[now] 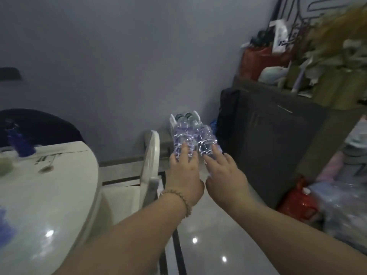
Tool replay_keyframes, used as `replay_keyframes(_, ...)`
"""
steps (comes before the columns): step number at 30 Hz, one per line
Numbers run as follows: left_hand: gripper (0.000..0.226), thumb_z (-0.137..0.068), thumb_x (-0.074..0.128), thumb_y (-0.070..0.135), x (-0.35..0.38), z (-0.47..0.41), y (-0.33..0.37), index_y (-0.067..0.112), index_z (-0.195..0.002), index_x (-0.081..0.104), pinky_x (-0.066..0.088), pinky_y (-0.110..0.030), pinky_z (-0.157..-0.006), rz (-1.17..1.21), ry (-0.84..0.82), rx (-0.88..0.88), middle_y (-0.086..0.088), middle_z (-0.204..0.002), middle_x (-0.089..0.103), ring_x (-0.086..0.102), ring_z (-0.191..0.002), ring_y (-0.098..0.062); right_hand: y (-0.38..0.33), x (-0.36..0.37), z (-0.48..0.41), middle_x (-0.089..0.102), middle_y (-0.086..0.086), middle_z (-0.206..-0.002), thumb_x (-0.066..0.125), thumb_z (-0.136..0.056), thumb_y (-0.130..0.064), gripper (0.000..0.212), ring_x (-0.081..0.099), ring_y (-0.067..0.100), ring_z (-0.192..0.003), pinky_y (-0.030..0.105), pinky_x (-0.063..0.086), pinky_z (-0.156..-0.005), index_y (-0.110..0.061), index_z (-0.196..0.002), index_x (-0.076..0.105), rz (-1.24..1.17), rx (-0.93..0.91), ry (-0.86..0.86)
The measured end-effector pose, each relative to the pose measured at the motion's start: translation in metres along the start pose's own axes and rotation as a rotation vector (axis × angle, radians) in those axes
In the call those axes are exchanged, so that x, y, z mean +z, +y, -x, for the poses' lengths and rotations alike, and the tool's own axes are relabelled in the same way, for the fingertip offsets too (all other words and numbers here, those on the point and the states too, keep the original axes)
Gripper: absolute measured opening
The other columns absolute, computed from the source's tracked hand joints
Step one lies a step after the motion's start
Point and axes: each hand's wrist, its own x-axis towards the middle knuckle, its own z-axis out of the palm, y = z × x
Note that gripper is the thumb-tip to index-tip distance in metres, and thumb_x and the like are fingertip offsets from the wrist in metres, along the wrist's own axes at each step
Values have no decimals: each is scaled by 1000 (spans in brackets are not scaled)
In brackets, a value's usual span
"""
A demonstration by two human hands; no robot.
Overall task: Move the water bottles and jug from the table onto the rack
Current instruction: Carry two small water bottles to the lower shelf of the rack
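Head view: both your arms out over the floor.
Left hand: grips left water bottle.
Right hand: grips right water bottle.
Bottles: side by side, caps toward white rack.
Tabletop: blue bottle upright.

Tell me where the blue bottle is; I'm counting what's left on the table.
The blue bottle stands upright at the far left edge of the white table, far from both hands.

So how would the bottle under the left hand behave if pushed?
The bottle looks like thin, crinkly clear plastic, so it probably dents under the left hand. Lying on its side against a second bottle, it seems apt to roll, and looks slippery.
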Motion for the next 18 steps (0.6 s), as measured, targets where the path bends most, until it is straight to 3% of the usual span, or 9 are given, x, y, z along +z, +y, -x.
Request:
replay_keyframes(3,80,-84,62,33,33,-34,49,17,-147,15,11,-43,-113,31,-65,-23,-6,-155,-1,-10,-132,-21,68,-4,-13,3,-6,-159,56,-88,-19,66,12,25,-142,34,29,-109,-29,-146,25,30,31,-27)
replay_keyframes(7,83,-82,64,30,68,-70,80,24,-147,12,25,-45,-109,114,-172,-102,2,-155,-13,1,-138,-35,120,-2,-34,2,-9,-158,54,-88,-17,65,12,25,-142,33,41,-99,-31,-144,24,22,67,-59)
replay_keyframes(18,85,-82,66,27,174,-196,83,24,-147,10,27,-44,-108,95,-248,-128,-1,-155,-14,4,-138,-37,212,71,-150,3,-6,-158,58,-86,-19,62,16,27,-140,36,47,-93,-31,-140,27,15,79,-148)
